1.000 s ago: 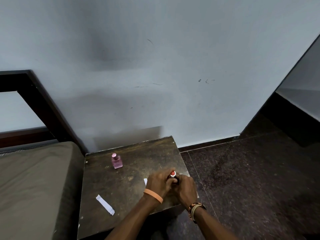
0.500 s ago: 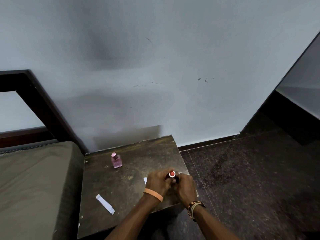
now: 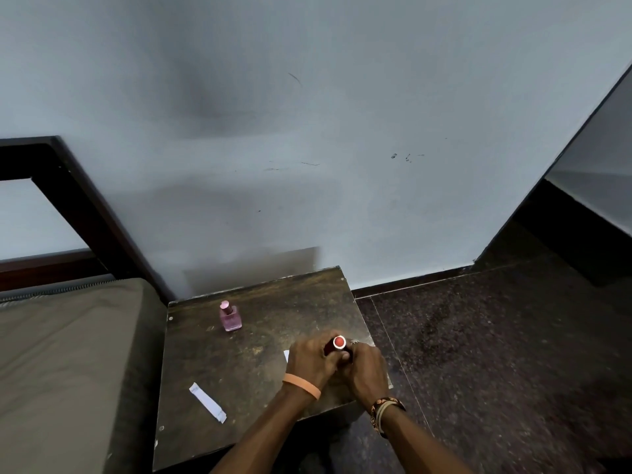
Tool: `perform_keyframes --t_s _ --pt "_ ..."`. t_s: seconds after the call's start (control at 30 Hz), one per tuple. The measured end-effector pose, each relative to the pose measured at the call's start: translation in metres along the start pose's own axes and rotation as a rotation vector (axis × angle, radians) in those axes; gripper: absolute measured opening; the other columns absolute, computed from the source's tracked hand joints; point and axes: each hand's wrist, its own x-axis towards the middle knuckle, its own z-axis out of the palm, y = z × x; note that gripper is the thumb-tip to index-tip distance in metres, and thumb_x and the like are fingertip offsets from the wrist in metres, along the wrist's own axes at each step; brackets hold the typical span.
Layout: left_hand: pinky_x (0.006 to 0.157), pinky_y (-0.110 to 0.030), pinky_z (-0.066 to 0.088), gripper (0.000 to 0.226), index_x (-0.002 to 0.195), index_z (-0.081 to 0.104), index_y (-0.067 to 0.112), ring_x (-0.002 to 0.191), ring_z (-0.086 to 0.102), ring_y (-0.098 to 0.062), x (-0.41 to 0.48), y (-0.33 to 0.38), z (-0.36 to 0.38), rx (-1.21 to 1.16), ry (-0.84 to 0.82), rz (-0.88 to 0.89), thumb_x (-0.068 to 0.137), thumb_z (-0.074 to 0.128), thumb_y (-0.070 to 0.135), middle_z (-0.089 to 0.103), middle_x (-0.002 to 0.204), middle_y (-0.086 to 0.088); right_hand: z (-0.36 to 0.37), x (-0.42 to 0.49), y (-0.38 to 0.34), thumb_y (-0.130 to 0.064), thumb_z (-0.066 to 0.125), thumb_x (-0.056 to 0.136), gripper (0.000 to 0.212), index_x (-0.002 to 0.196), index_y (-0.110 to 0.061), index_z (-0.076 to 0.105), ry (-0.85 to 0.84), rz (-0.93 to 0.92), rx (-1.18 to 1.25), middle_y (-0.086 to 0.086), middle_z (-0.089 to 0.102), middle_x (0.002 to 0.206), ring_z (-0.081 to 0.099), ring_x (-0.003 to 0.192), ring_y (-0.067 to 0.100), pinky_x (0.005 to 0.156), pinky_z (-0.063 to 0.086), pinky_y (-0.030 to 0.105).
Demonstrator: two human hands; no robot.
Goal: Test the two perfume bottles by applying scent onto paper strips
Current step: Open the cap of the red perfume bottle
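A dark red perfume bottle (image 3: 337,344) with a round red cap stands near the right edge of the small dark wooden table (image 3: 260,364). My left hand (image 3: 313,360) grips its cap and upper part. My right hand (image 3: 364,371) holds its lower body, which is mostly hidden. A pink perfume bottle (image 3: 230,317) stands upright at the table's back left, apart from both hands. One white paper strip (image 3: 207,402) lies at the front left. The corner of a second strip (image 3: 286,355) shows just left of my left hand.
A bed with an olive mattress (image 3: 68,364) and a dark wooden headboard (image 3: 82,203) adjoins the table's left side. A pale wall (image 3: 307,165) stands right behind the table. Dark speckled floor (image 3: 496,354) spreads out to the right.
Both hands stay closed around the red bottle at the same spot. The bottle's cap has shifted very slightly. The pink bottle and the strips have not moved.
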Motion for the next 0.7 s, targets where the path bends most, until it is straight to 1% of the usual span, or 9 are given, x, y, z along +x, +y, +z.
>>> perform_keyframes --t_s 0.07,0.13,0.17,0.23,0.3,0.37,0.47,0.57,0.7 --pt "0.098 -0.025 0.047 0.044 0.117 0.066 0.022 0.106 0.062 -0.012 0.004 0.0 -0.002 0.011 -0.102 0.013 0.075 0.076 0.018 0.068 0.116 0.002 0.001 0.0 0.0 -0.019 0.065 0.083 0.008 0.088 -0.02 0.072 -0.004 0.005 -0.003 0.001 0.073 0.083 0.065 0.074 0.017 0.066 0.054 0.031" --pt "0.104 -0.025 0.039 0.052 0.129 0.057 0.022 0.117 0.056 -0.014 0.009 0.0 -0.005 0.033 -0.219 0.058 0.079 0.07 0.013 0.06 0.128 0.0 0.001 0.0 0.0 -0.018 0.068 0.082 0.009 0.089 -0.022 0.073 -0.002 0.007 0.015 0.0 0.073 0.082 0.065 0.072 0.015 0.065 0.054 0.029" --pt "0.102 -0.025 0.04 0.048 0.127 0.059 0.022 0.116 0.058 -0.015 0.012 -0.001 -0.007 0.048 -0.248 0.081 0.081 0.067 0.013 0.063 0.126 -0.001 0.001 0.0 0.0 -0.018 0.07 0.081 0.009 0.088 -0.022 0.073 -0.002 0.006 0.027 -0.001 0.073 0.081 0.065 0.071 0.013 0.063 0.053 0.027" --pt "0.091 -0.026 0.049 0.033 0.113 0.068 0.024 0.101 0.066 -0.017 0.013 -0.001 -0.008 0.066 -0.236 0.121 0.081 0.065 0.016 0.071 0.109 0.0 0.002 -0.002 0.001 -0.019 0.071 0.08 0.004 0.083 -0.021 0.072 -0.001 0.014 0.023 0.0 0.073 0.08 0.065 0.071 0.014 0.061 0.049 0.025" --pt "0.076 -0.025 0.055 0.021 0.096 0.073 0.026 0.082 0.069 -0.012 0.009 -0.003 -0.005 0.013 -0.126 0.076 0.075 0.071 0.024 0.075 0.09 0.004 0.002 -0.002 0.001 -0.019 0.068 0.081 0.002 0.08 -0.019 0.071 0.012 0.03 0.002 0.002 0.073 0.081 0.065 0.072 0.016 0.063 0.05 0.027" --pt "0.07 -0.019 0.054 0.022 0.089 0.074 0.026 0.074 0.066 -0.005 0.006 -0.002 -0.005 -0.054 -0.022 -0.019 0.069 0.079 0.031 0.074 0.082 0.007 0.005 -0.001 0.002 -0.02 0.07 0.08 0.001 0.079 -0.02 0.071 0.023 0.025 0.012 0.003 0.073 0.08 0.067 0.072 0.017 0.064 0.053 0.03" --pt "0.071 -0.013 0.051 0.022 0.091 0.074 0.026 0.076 0.065 -0.003 0.004 -0.001 -0.002 -0.022 -0.026 0.022 0.07 0.079 0.03 0.074 0.084 0.008 0.002 0.001 0.001 -0.021 0.068 0.082 0.005 0.085 -0.021 0.072 0.002 0.025 -0.021 0.003 0.073 0.084 0.066 0.076 0.018 0.062 0.045 0.024" --pt "0.072 0.003 0.035 0.024 0.093 0.075 0.023 0.078 0.059 0.003 0.004 0.003 -0.007 -0.066 0.001 -0.019 0.069 0.08 0.024 0.074 0.088 0.005 0.001 0.002 0.001 -0.025 0.07 0.081 0.011 0.091 -0.023 0.072 0.008 0.006 -0.029 0.0 0.073 0.087 0.067 0.079 0.016 0.062 0.042 0.02" --pt "0.078 0.001 0.035 0.029 0.1 0.073 0.021 0.088 0.063 -0.004 -0.002 0.003 -0.006 -0.091 0.035 -0.045 0.072 0.079 0.023 0.073 0.096 0.004 0.003 0.002 0.005 -0.022 0.072 0.08 0.015 0.094 -0.024 0.071 -0.036 0.014 0.036 -0.002 0.073 0.087 0.067 0.079 0.013 0.066 0.049 0.021"
